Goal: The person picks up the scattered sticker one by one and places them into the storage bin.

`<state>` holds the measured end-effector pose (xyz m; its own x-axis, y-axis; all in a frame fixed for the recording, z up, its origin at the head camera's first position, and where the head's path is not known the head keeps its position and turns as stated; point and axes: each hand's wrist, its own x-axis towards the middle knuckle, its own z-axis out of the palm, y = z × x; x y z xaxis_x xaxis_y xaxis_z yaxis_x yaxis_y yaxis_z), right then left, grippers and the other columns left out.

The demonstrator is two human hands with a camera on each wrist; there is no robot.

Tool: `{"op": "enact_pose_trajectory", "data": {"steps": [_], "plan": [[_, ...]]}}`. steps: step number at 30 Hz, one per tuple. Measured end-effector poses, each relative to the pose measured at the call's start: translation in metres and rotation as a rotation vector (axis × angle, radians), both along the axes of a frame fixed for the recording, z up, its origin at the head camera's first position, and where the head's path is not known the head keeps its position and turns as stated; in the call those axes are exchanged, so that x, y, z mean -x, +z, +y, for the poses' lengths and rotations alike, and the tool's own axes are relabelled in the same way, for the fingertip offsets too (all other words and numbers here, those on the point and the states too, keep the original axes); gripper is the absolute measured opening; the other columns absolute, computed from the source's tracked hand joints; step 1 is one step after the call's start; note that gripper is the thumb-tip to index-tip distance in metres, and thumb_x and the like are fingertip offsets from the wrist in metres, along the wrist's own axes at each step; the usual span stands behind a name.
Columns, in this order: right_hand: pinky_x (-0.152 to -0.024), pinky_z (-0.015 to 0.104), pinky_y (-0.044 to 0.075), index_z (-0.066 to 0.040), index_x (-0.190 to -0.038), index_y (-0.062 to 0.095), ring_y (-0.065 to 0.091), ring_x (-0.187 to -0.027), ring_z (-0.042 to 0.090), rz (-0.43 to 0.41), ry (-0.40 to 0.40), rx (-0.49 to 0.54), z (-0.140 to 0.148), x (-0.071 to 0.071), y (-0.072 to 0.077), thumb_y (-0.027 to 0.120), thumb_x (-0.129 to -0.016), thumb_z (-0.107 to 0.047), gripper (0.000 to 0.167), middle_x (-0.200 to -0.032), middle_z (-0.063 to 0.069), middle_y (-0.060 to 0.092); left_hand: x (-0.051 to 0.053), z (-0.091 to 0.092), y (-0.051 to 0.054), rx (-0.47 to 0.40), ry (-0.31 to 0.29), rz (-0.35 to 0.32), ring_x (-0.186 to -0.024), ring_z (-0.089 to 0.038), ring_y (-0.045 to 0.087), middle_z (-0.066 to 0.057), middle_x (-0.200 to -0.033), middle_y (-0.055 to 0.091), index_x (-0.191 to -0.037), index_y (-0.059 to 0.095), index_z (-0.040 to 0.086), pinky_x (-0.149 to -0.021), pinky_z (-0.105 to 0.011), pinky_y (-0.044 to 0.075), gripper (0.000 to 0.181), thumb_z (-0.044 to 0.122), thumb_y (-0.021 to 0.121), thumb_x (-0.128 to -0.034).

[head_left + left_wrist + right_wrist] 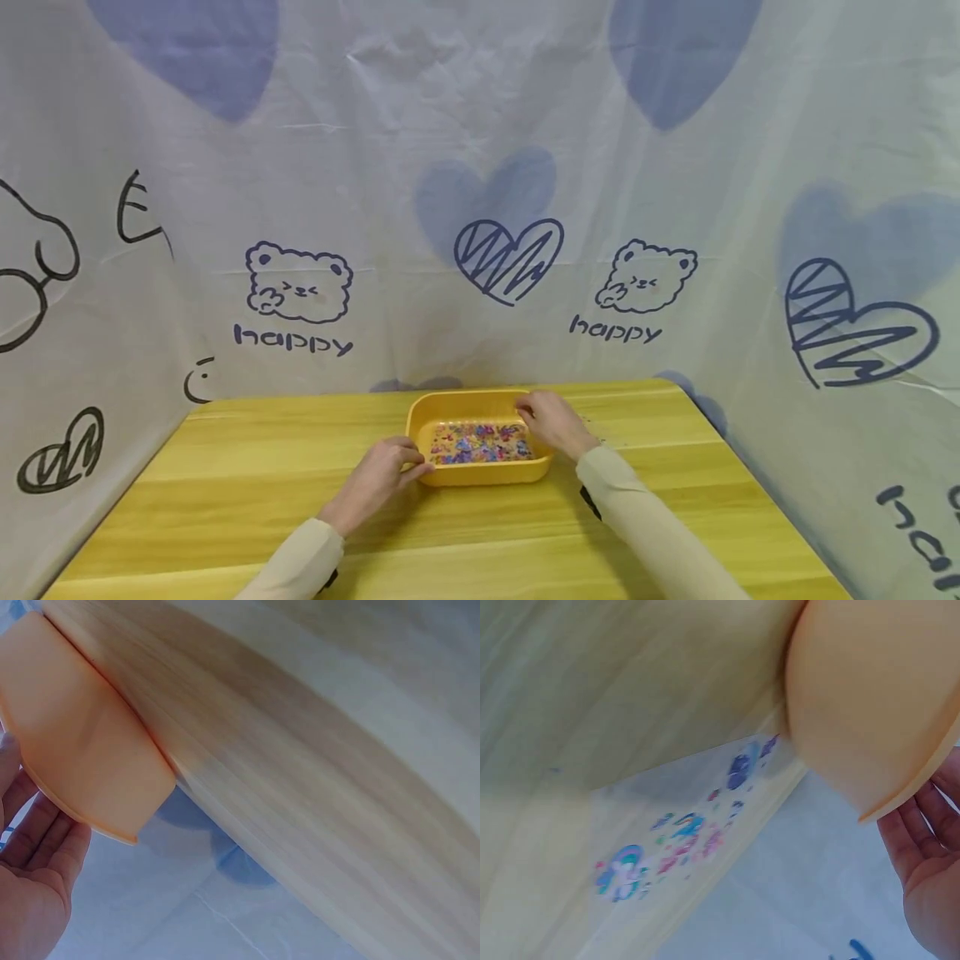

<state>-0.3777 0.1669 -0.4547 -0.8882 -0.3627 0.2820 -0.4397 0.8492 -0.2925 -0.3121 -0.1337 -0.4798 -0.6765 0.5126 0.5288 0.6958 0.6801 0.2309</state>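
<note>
A yellow plastic tub (491,476) stands on the table, its bottom covered with many small multicoloured pieces (480,443); whether these are loose or printed on sheets I cannot tell. My left hand (378,477) grips the rim near the front left corner, thumb over the edge. On the right side, my right hand (557,423) holds the rim, nearer the back corner. Both wrist views show fingers under the rim, against the outside of the tub wall (90,742), and the wall looks peach-orange there. The right thumb is out of sight in the right wrist view.
A clear sheet with colourful cartoon stickers (682,840) lies on the table beside the tub's right side, by the table's edge. The wood-grain table (247,500) meets a white cloth (405,333) with hearts and bears, hanging at the back and both sides.
</note>
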Motion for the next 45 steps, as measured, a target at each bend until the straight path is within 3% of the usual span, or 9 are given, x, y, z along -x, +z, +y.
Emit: {"op": "enact_pose_trajectory", "data": {"steps": [6,11,16,23,33,40,45], "plan": [[-0.088,0.043,0.055,-0.003,-0.108,0.072,0.067,-0.097,0.027,0.051,-0.094,0.073,0.015,0.0,-0.006,0.06,-0.097,-0.011,0.019,-0.105,0.011,0.072,-0.001,-0.002,-0.001,-0.001,-0.01,0.014,-0.067,-0.004,0.059,0.004,-0.075,0.067,-0.079,0.078,0.01,-0.062,-0.016,0.052,0.009,0.018,0.078,-0.0826],[-0.088,0.043,0.055,-0.003,-0.11,0.072,0.067,-0.098,0.026,0.023,-0.194,0.127,0.034,0.0,-0.013,0.056,-0.098,-0.01,0.021,-0.107,0.012,0.072,-0.001,-0.001,-0.003,0.0,-0.02,0.016,-0.067,-0.006,0.06,0.003,-0.075,0.067,-0.078,0.077,0.009,-0.062,-0.016,0.052,0.009,0.018,0.078,-0.0824],[-0.086,0.044,0.056,0.0,-0.108,0.072,0.067,-0.096,0.028,-0.015,-0.229,0.122,0.053,-0.006,-0.017,0.059,-0.094,-0.005,0.019,-0.104,0.014,0.072,-0.001,-0.002,-0.004,0.004,-0.008,0.012,-0.069,-0.007,0.061,0.003,-0.077,0.068,-0.078,0.077,0.01,-0.063,-0.018,0.053,0.01,0.019,0.078,-0.0828],[-0.071,0.039,0.056,0.0,-0.096,0.071,0.064,-0.076,0.021,-0.104,-0.276,0.093,0.076,-0.01,-0.019,0.064,-0.092,-0.006,0.01,-0.088,0.01,0.07,-0.001,-0.004,-0.003,-0.001,0.019,0.032,-0.07,-0.008,0.062,0.003,-0.077,0.068,-0.078,0.077,0.01,-0.065,-0.019,0.054,0.01,0.019,0.079,-0.0812],[-0.06,0.036,0.052,0.0,-0.086,0.069,0.06,-0.067,0.019,-0.145,-0.362,0.093,0.114,-0.018,-0.025,0.064,-0.09,-0.005,0.008,-0.081,0.011,0.068,-0.001,-0.001,0.0,0.004,0.011,-0.016,-0.073,-0.012,0.064,0.0,-0.08,0.07,-0.081,0.077,0.009,-0.067,-0.02,0.055,0.01,0.019,0.078,-0.0825],[-0.056,0.033,0.049,0.002,-0.084,0.068,0.058,-0.065,0.02,-0.175,-0.395,0.1,0.129,-0.022,-0.026,0.064,-0.089,-0.005,0.01,-0.078,0.012,0.067,0.0,0.0,0.0,-0.002,0.008,-0.007,-0.072,-0.01,0.063,0.001,-0.079,0.069,-0.08,0.077,0.009,-0.066,-0.019,0.055,0.009,0.018,0.078,-0.0825],[-0.049,0.026,0.037,-0.004,-0.068,0.06,0.042,-0.052,0.012,-0.241,-0.453,0.099,0.134,-0.022,-0.03,0.067,-0.089,-0.014,0.025,-0.058,0.001,0.05,-0.001,0.001,0.0,0.001,-0.003,-0.021,-0.073,-0.013,0.065,0.001,-0.079,0.069,-0.081,0.078,0.009,-0.066,-0.02,0.055,0.011,0.019,0.077,-0.0835]]}}
